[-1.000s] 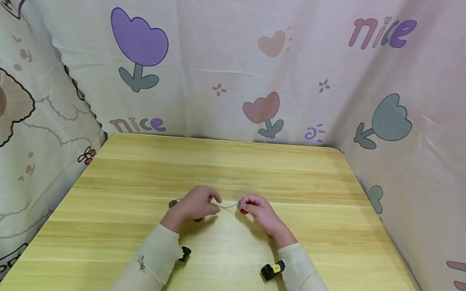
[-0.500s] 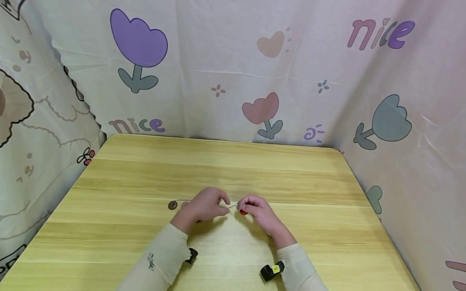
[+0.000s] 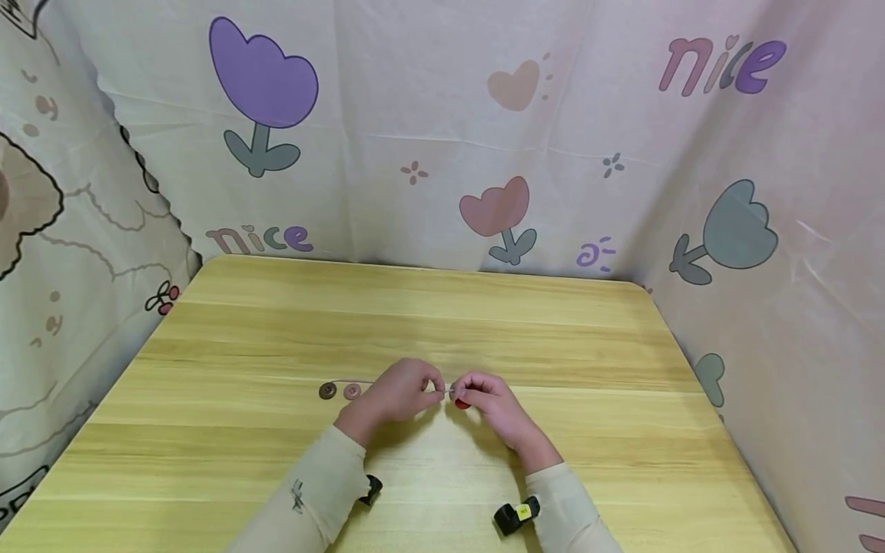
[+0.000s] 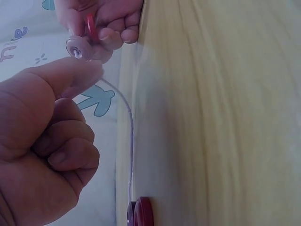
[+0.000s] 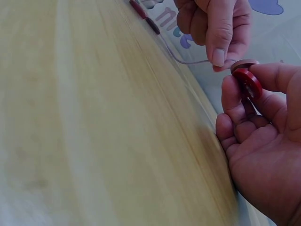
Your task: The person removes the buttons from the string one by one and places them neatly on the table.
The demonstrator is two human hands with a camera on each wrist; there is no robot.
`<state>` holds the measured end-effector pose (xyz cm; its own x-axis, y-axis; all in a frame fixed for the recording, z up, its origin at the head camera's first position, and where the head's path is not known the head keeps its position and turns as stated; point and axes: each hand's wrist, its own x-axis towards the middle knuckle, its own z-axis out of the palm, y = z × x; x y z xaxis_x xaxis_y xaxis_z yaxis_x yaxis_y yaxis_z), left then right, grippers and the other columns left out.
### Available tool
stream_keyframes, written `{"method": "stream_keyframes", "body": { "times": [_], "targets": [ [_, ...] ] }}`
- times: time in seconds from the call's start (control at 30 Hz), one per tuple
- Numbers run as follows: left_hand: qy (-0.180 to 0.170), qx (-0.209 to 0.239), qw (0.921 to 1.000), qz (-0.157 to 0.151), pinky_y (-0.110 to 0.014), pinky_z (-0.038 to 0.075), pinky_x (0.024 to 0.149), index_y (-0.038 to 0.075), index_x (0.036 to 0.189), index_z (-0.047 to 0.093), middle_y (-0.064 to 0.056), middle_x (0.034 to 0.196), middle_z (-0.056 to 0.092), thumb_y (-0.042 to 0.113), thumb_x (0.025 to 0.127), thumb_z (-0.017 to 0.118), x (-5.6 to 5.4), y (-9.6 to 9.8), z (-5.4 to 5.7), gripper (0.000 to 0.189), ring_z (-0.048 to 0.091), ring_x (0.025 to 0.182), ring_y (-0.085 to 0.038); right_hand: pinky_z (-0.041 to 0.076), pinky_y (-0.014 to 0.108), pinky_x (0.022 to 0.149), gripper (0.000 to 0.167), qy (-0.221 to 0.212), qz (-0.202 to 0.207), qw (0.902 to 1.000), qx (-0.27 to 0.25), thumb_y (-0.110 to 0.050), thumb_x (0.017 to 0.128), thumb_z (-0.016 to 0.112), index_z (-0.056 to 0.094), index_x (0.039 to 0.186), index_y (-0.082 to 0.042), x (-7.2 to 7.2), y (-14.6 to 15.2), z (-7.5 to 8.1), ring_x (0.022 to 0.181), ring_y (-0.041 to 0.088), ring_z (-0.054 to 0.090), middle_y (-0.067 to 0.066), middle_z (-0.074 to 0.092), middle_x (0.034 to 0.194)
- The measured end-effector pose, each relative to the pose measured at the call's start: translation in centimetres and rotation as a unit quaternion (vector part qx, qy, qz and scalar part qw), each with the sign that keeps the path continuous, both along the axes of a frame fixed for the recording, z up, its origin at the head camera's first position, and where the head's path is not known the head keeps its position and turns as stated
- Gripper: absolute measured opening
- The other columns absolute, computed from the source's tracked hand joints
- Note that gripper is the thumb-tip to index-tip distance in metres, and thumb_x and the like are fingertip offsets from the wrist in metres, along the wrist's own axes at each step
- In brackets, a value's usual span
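My left hand (image 3: 402, 390) pinches a thin pale cord (image 4: 131, 141) between thumb and forefinger, close to my right hand (image 3: 494, 403). The right fingers and thumb hold a dull pink button (image 4: 79, 48) and a red button (image 5: 248, 84) side by side. A short bit of cord spans the small gap between the hands. From the left fingertips the cord curves back to the table, where a dark brown button (image 3: 328, 391) and a pinkish button (image 3: 353, 392) lie. Another red button (image 4: 144, 211) shows in the left wrist view; my left hand hides it in the head view.
A wood-grain table (image 3: 442, 322) extends around the hands. Patterned cloth (image 3: 387, 92) hangs behind it and at both sides. Black wrist cameras, including the right one (image 3: 515, 516), sit below the sleeves.
My left hand has slid right along the cord until it almost meets the right hand. The pinkish button on the table has come out from behind it. My right hand stays put.
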<state>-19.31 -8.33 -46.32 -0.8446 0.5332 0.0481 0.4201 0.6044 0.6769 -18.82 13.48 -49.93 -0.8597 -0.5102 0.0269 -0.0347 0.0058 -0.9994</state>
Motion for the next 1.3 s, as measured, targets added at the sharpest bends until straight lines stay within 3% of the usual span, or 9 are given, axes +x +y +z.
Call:
{"method": "stream_keyframes", "body": {
  "times": [0.1, 0.2, 0.27, 0.33, 0.47, 0.6, 0.77, 1.07, 1.3],
  "targets": [
    [0.005, 0.015, 0.9998, 0.008, -0.028, 0.04, 0.06, 0.013, 0.086, 0.073, 0.008, 0.068, 0.047, 0.01, 0.093, 0.069, 0.12, -0.05, 0.13, 0.008, 0.044, 0.061, -0.01, 0.049, 0.033, 0.086, 0.016, 0.002, -0.003, 1.0, 0.005, 0.001, 0.099, 0.051, 0.062, 0.098, 0.012, -0.01, -0.01, 0.09, 0.094, 0.026, 0.059, 0.036, 0.059, 0.104],
    [-0.002, 0.033, 0.9994, 0.01, -0.031, 0.044, 0.064, 0.012, 0.086, 0.068, 0.005, 0.082, 0.058, 0.009, 0.095, 0.067, 0.19, -0.11, 0.2, 0.01, 0.047, 0.065, -0.013, 0.049, 0.034, 0.086, 0.015, 0.005, -0.005, 0.9999, 0.01, -0.001, 0.098, 0.053, 0.063, 0.097, 0.011, -0.04, 0.05, 0.04, 0.094, 0.025, 0.059, 0.033, 0.06, 0.103],
    [-0.025, 0.054, 0.9982, 0.003, -0.03, 0.047, 0.061, 0.011, 0.086, 0.064, 0.002, 0.088, 0.063, 0.006, 0.097, 0.063, 0.22, -0.13, 0.16, 0.012, 0.051, 0.06, -0.012, 0.049, 0.034, 0.087, 0.015, 0.007, -0.004, 0.9999, 0.011, -0.002, 0.097, 0.054, 0.063, 0.097, 0.01, -0.06, 0.08, -0.01, 0.094, 0.025, 0.059, 0.033, 0.06, 0.102],
    [-0.059, 0.074, 0.9955, -0.003, -0.029, 0.043, 0.053, 0.01, 0.088, 0.059, -0.002, 0.083, 0.065, 0.005, 0.1, 0.058, 0.24, -0.13, 0.13, 0.013, 0.048, 0.051, -0.011, 0.049, 0.035, 0.087, 0.016, 0.008, -0.003, 0.9999, 0.011, -0.003, 0.097, 0.055, 0.063, 0.097, 0.011, -0.07, 0.08, -0.02, 0.093, 0.025, 0.059, 0.033, 0.06, 0.102],
    [-0.073, 0.088, 0.9934, -0.007, -0.026, 0.039, 0.053, 0.011, 0.09, 0.056, 0.0, 0.071, 0.055, 0.006, 0.101, 0.054, 0.28, -0.09, 0.05, 0.013, 0.046, 0.054, -0.01, 0.049, 0.034, 0.086, 0.016, 0.008, -0.002, 0.9999, 0.01, -0.002, 0.096, 0.055, 0.062, 0.097, 0.011, -0.03, 0.07, -0.03, 0.093, 0.024, 0.059, 0.034, 0.06, 0.102],
    [-0.059, 0.072, 0.9956, 0.006, -0.027, 0.035, 0.055, 0.015, 0.099, 0.059, 0.004, 0.065, 0.04, 0.018, 0.098, 0.063, 0.3, -0.09, -0.01, 0.006, 0.036, 0.055, -0.009, 0.048, 0.034, 0.086, 0.016, 0.008, -0.003, 0.9999, 0.006, -0.003, 0.097, 0.055, 0.062, 0.097, 0.011, -0.02, 0.02, -0.01, 0.093, 0.022, 0.059, 0.028, 0.062, 0.099],
    [-0.052, 0.07, 0.9962, 0.009, -0.027, 0.028, 0.052, 0.015, 0.113, 0.064, 0.004, 0.061, 0.031, 0.03, 0.089, 0.077, 0.37, 0.13, 0.15, 0.031, 0.027, 0.051, -0.01, 0.048, 0.036, 0.087, 0.016, 0.007, -0.003, 1.0, 0.002, -0.005, 0.097, 0.056, 0.061, 0.095, 0.009, -0.05, -0.03, 0.02, 0.092, 0.022, 0.059, 0.012, 0.064, 0.094],
    [0.013, 0.067, 0.9976, 0.009, -0.026, 0.023, 0.051, 0.023, 0.101, 0.071, 0.009, 0.057, 0.021, 0.025, 0.084, 0.083, 0.38, 0.53, -0.27, 0.021, 0.02, 0.05, -0.008, 0.048, 0.036, 0.086, 0.017, 0.005, -0.001, 1.0, -0.003, -0.005, 0.098, 0.055, 0.062, 0.095, 0.01, -0.05, -0.1, 0.0, 0.092, 0.022, 0.06, 0.011, 0.064, 0.093],
    [0.009, 0.047, 0.9986, 0.021, -0.026, 0.022, 0.051, 0.026, 0.097, 0.071, 0.01, 0.057, 0.02, 0.026, 0.082, 0.081, 0.33, 0.7, -0.42, 0.018, 0.02, 0.05, -0.007, 0.049, 0.035, 0.085, 0.016, 0.005, -0.001, 1.0, -0.003, -0.003, 0.097, 0.055, 0.062, 0.094, 0.01, -0.07, -0.15, -0.04, 0.09, 0.021, 0.059, 0.01, 0.063, 0.092]
  ]
}}
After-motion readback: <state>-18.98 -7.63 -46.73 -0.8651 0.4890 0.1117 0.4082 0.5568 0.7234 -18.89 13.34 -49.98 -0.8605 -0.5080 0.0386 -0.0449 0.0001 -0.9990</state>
